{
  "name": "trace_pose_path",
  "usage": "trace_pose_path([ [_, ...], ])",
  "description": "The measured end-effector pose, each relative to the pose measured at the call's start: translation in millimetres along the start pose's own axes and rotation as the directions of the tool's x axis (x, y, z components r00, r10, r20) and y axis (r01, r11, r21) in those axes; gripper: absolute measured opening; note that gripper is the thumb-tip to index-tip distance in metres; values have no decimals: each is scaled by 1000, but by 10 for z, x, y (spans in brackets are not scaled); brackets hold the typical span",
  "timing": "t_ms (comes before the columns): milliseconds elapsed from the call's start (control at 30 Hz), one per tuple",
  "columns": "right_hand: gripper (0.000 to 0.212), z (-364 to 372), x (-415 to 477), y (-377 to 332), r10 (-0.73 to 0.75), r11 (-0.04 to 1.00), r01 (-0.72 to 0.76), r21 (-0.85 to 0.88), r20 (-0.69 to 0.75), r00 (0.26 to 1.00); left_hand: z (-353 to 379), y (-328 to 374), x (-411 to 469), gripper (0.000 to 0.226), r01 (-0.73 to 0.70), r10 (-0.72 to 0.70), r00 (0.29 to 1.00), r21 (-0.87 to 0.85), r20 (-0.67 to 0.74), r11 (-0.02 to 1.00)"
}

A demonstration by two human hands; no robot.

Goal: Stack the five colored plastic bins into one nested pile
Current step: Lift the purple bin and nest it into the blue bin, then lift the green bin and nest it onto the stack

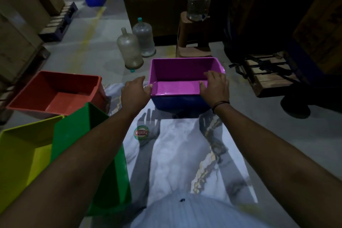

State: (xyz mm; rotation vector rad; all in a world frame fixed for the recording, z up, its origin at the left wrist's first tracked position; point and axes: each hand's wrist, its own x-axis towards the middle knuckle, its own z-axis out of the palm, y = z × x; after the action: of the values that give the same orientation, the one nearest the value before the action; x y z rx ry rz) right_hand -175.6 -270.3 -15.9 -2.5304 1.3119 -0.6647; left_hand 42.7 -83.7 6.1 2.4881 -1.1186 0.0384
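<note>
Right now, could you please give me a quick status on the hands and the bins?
Both hands on purple bin: left hand, right hand. Purple nested in blue bin. Red bin, green bin, yellow bin unstacked. Nothing blocking.

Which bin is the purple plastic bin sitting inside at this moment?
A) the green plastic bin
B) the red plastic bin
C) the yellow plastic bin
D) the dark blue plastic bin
D: the purple plastic bin is nested in the dark blue plastic bin, whose wall shows below its rim, while the left hand and right hand hold the purple rim.
</note>
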Motion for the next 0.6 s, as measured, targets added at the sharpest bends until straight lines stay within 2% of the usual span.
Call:
trace_pose_path([
  [333,33,228,-625,-1192,-131,987,131,95,-9,991,-623,-549,-435,49,-88,90,993,30,-74,996],
  [467,33,372,-993,-1719,-152,980,150,134,7,988,-860,-982,-656,44,-73,80,989,63,-122,995],
  [600,33,491,-1371,-2179,-167,972,160,174,22,986,-1024,-1340,-868,46,-28,37,994,92,-102,995],
])
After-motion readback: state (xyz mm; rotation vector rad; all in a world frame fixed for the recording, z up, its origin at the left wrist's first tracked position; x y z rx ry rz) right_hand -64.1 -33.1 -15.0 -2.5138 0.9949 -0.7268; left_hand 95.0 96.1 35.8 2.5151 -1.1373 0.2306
